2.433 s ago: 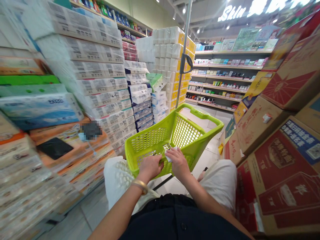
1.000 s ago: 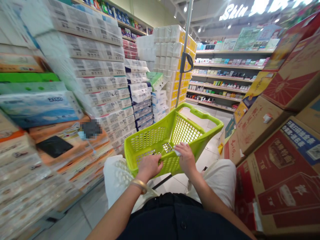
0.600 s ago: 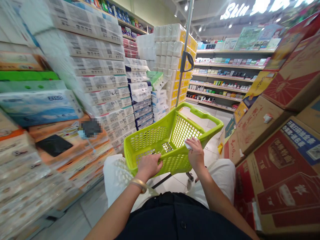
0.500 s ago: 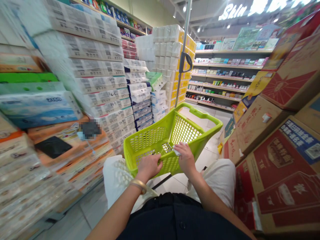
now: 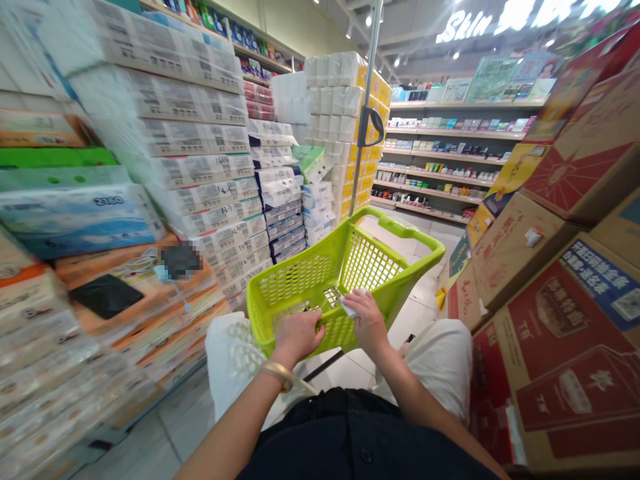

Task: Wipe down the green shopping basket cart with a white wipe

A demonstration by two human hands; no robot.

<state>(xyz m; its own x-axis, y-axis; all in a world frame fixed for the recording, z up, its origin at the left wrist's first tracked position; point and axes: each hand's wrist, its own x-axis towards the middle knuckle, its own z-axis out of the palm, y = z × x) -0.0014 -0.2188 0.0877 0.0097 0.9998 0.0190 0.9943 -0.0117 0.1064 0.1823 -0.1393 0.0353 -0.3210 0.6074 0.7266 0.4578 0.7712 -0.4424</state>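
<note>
A lime-green plastic shopping basket (image 5: 295,277) with perforated walls sits tilted between my knees. My left hand (image 5: 299,332) is closed over its near rim, thumb on the outside. Further right along the same rim, my right hand (image 5: 367,317) presses a small white wipe (image 5: 349,308) against the plastic, fingers bent around it. What the wipe is made of, tissue or cloth, I cannot tell. Most of it is hidden under the fingers. The basket's molded handle (image 5: 400,227) is at its far right end. Inside, the basket shows only its slotted floor.
Stacked tissue packs (image 5: 200,133) rise on the left, with a black phone-like slab (image 5: 107,295) lying on lower packs. Cardboard cartons (image 5: 560,320) crowd the right side. A metal pole (image 5: 361,143) stands at the basket's far side. Product shelves (image 5: 450,157) line the back.
My right hand has slid slightly left along the near rim with the white wipe. My left hand and the basket have stayed nearly in place.
</note>
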